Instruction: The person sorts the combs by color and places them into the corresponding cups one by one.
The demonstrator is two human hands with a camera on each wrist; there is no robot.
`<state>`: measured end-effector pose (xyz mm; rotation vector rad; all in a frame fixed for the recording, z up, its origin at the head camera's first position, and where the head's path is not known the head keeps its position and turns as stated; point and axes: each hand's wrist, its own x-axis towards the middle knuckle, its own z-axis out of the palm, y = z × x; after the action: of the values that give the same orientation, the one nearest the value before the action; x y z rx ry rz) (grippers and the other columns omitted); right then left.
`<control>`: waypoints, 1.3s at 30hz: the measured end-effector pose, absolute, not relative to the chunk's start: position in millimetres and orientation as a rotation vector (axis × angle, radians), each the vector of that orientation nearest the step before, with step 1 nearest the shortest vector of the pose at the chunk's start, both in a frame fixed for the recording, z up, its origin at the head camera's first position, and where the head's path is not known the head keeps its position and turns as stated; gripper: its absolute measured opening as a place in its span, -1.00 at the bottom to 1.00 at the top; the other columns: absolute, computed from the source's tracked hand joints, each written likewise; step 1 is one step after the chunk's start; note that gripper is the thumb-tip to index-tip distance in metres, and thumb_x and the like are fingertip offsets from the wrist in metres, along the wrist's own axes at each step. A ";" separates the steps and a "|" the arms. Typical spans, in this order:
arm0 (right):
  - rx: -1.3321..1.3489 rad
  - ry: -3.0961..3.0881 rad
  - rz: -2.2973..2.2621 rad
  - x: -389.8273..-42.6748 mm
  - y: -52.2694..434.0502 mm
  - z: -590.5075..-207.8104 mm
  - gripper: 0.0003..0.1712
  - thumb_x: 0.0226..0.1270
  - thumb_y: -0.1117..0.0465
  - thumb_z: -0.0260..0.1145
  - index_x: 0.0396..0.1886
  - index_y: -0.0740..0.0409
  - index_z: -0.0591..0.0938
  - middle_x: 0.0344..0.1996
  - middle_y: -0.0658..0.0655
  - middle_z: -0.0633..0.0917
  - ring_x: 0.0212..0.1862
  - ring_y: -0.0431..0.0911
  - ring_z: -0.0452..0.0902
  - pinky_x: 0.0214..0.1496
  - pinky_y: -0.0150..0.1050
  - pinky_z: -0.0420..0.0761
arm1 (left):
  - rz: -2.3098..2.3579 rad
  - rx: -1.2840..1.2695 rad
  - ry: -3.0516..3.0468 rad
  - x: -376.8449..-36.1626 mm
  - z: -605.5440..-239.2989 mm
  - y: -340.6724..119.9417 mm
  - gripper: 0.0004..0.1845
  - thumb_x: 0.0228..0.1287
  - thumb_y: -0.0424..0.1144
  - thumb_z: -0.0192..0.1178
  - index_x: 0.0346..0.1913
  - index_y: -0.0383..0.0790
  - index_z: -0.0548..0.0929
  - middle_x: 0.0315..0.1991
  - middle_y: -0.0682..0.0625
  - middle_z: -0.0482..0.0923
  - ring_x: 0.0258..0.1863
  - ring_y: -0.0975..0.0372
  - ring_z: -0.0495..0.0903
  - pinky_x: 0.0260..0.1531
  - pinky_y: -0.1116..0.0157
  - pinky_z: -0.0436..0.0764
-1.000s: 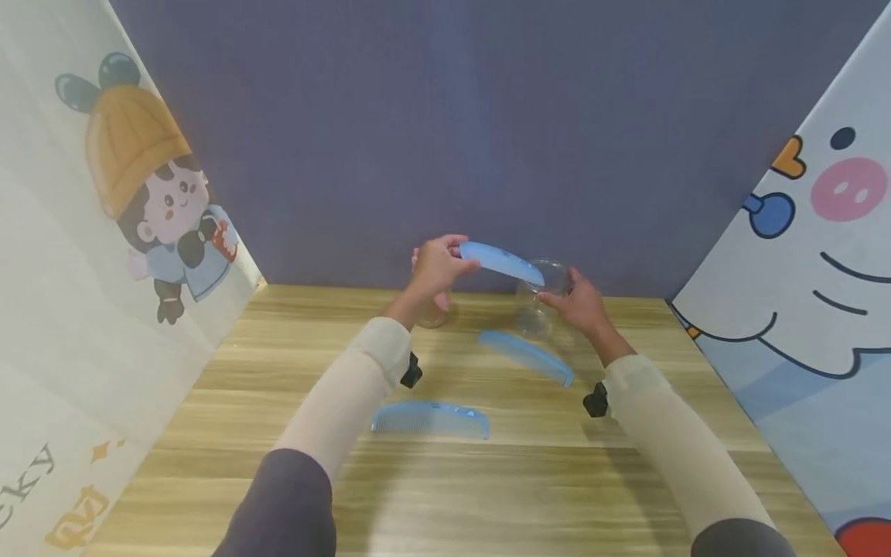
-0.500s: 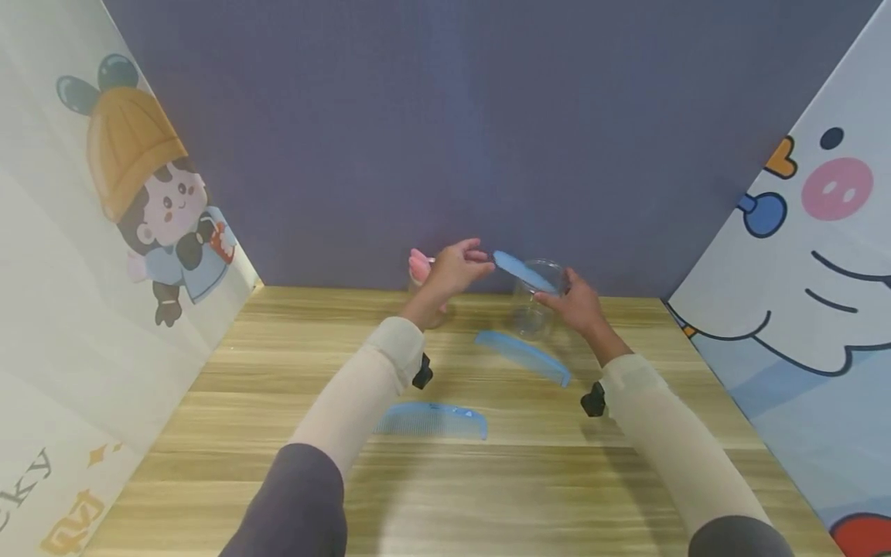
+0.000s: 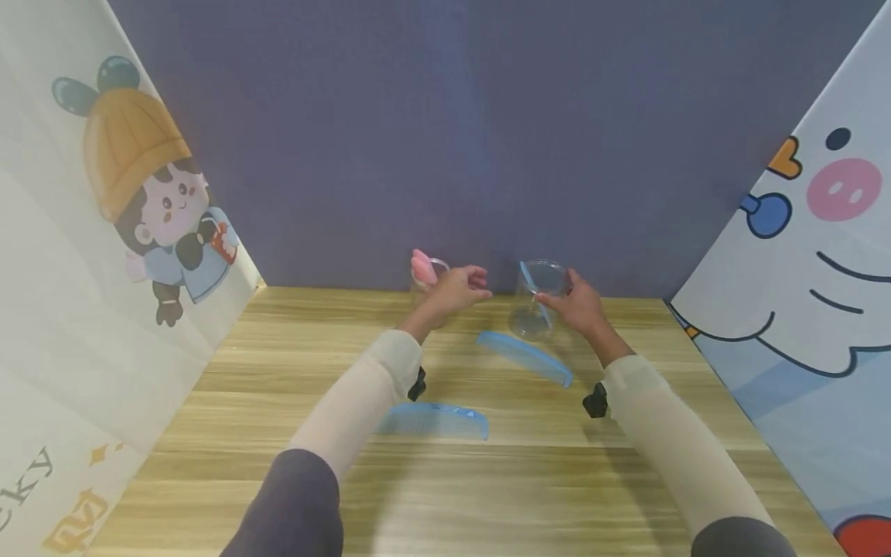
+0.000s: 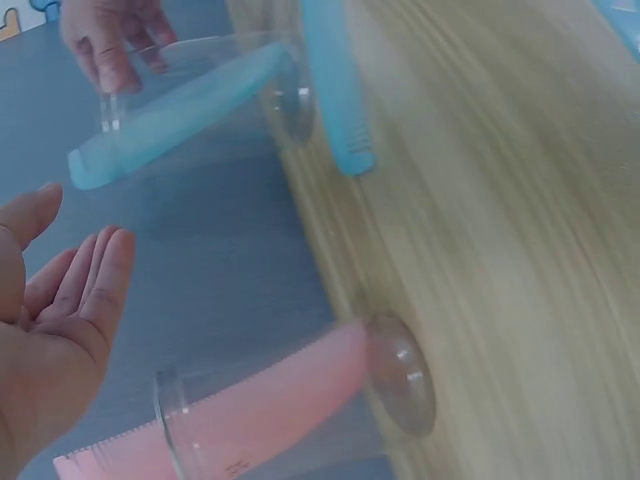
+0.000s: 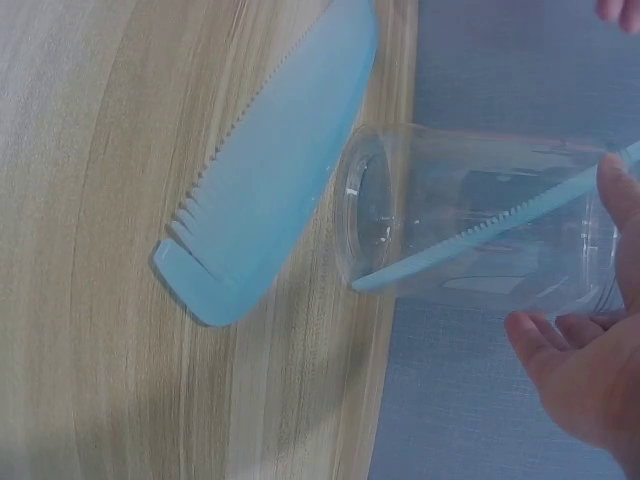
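A blue comb [image 5: 480,232] leans inside a clear plastic jar [image 3: 530,313] near the back of the table. My right hand [image 3: 576,303] grips that jar by its rim, thumb in front and fingers behind. To its left, my left hand [image 3: 455,290] is held in the air with nothing in it, fingers loosely extended, as the left wrist view shows. Beneath it a second clear jar [image 4: 400,375] holds a pink comb [image 4: 270,400], partly hidden by my hand in the head view. Another blue comb [image 3: 525,357] lies flat just in front of the right jar.
One more blue comb [image 3: 435,420] lies nearer on the wood-grain table [image 3: 487,495], partly behind my left sleeve. A dark grey panel [image 3: 445,139] rises at the table's back edge. Printed panels stand on the left and the right [image 3: 821,309].
My left hand has let go of the blue comb, which dropped into the right jar. The empty left hand has drawn back slightly left and down. My right hand stays on the jar.
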<state>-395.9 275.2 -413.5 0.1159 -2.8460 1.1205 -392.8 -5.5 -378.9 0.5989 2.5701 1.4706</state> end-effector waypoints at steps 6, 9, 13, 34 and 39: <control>0.114 -2.846 1.103 -397.4 277.8 -413.6 0.26 0.34 -0.23 0.38 0.63 0.38 -0.11 0.48 0.53 0.28 0.44 0.41 0.30 0.41 0.28 0.45 | 1.160 0.726 2.718 -400.3 -394.8 1.6 -0.46 0.36 -0.22 0.34 0.34 -0.33 0.52 0.18 -0.16 0.68 0.17 0.07 0.67 0.21 0.27 0.65; 0.111 -2.850 1.121 -397.5 277.8 -414.7 0.27 0.34 -0.22 0.39 0.63 0.36 -0.13 0.48 0.54 0.27 0.45 0.41 0.28 0.42 0.28 0.45 | 1.025 0.748 2.772 -401.8 -403.4 3.2 -0.46 0.37 -0.20 0.33 0.34 -0.32 0.52 0.19 -0.14 0.68 0.18 0.08 0.68 0.24 0.25 0.64; 0.109 -2.851 1.138 -396.1 277.1 -417.1 0.27 0.33 -0.22 0.40 0.63 0.36 -0.12 0.47 0.54 0.28 0.44 0.40 0.30 0.39 0.26 0.49 | 0.849 0.764 2.818 -401.7 -416.4 2.1 -0.44 0.37 -0.17 0.32 0.35 -0.32 0.52 0.23 -0.14 0.66 0.20 0.07 0.66 0.30 0.19 0.59; 0.082 -2.815 1.196 -394.4 280.4 -411.4 0.22 0.29 -0.21 0.44 0.64 0.29 0.00 0.51 0.46 0.29 0.45 0.35 0.33 0.38 0.22 0.52 | 0.633 0.683 2.681 -394.7 -451.7 9.5 -0.30 0.18 -0.15 0.49 0.39 -0.16 0.51 0.30 -0.07 0.59 0.26 0.05 0.58 0.32 0.06 0.57; 0.041 -2.796 1.266 -393.7 280.3 -412.3 0.19 0.29 -0.17 0.45 0.65 0.23 0.00 0.57 0.35 0.23 0.49 0.31 0.30 0.38 0.21 0.52 | 0.454 0.738 2.731 -393.1 -457.6 18.2 -0.46 0.17 -0.14 0.49 0.22 -0.14 0.63 -0.04 0.00 0.68 -0.05 0.14 0.62 0.10 0.15 0.63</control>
<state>-393.7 280.3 -412.3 0.0411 -2.7961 1.2657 -393.1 18.2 -457.6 0.7380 2.7314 0.4543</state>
